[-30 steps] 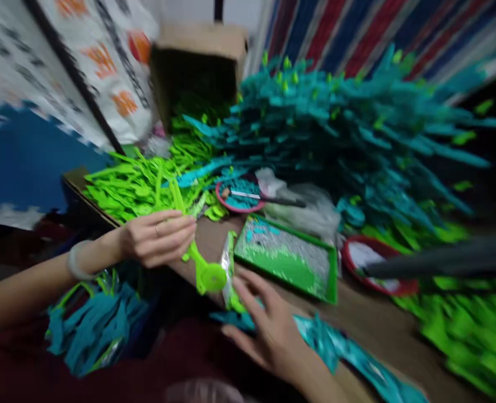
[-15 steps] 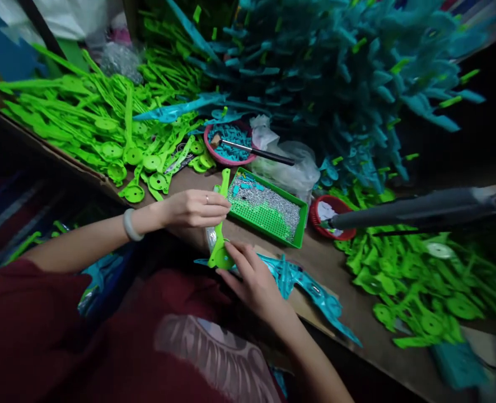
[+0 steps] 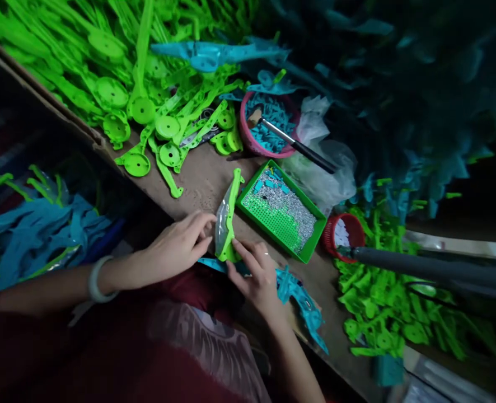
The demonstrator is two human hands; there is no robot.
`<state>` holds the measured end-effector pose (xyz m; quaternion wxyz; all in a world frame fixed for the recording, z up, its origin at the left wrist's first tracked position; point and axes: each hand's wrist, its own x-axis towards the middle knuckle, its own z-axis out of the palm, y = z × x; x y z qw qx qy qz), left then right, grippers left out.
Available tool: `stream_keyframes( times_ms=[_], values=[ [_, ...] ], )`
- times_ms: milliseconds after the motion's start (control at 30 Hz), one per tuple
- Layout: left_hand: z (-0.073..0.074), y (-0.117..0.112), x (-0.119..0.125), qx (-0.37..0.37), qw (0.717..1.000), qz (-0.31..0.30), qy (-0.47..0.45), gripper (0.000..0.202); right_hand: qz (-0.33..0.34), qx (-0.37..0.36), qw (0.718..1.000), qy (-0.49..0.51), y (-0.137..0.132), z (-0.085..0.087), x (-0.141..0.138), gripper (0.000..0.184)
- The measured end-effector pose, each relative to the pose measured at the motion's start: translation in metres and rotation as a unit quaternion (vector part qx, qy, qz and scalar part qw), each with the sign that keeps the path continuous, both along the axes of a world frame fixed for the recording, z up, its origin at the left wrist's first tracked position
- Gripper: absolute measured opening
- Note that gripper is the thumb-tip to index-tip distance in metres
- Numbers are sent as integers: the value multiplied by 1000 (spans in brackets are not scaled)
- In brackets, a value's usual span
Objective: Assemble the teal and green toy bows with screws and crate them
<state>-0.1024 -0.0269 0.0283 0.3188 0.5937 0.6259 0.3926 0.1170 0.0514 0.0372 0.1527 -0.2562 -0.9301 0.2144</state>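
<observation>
Here, right hand (image 3: 258, 275) pinching curved green plastic piece (image 3: 231, 219); left hand (image 3: 178, 249) loosely spread beside.

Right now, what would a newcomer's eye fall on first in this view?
Probably the heap of bright green plastic parts at the upper left, set against the dark teal pile at the upper right. Next, in the middle, a green tray of tiny silver bits, with a brush lying across the pink bowl just beyond it. Beside the tray, the right hand holds a green piece by its lower end.

A dark-handled brush (image 3: 295, 145) lies across a pink bowl (image 3: 250, 142), beside a crumpled plastic bag (image 3: 330, 187).
</observation>
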Motion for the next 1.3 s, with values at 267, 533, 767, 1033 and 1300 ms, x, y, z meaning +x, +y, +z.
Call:
stream_keyframes(
  times_ms=[267, 533, 767, 1033, 1300],
  values=[
    [-25, -24, 33, -72, 990, -29, -119, 61, 1, -6, 999, -37, 3, 3, 4, 57],
    [-30, -23, 33, -24, 995, -78, -60, 58, 40, 26, 990, -131, 1, 11, 2, 54],
    [-20, -14, 22, 139, 942, -163, 257, 49, 74, 17, 990, -119, 6, 7, 7, 39],
    [-38, -20, 24, 255, 870, -125, 403, 37, -69, -286, 941, -167, 39, 16, -6, 34],
    [-48, -18, 37, 254, 903, -40, 344, 35, -1, -317, 915, -250, 64, 36, -22, 27]
  ],
)
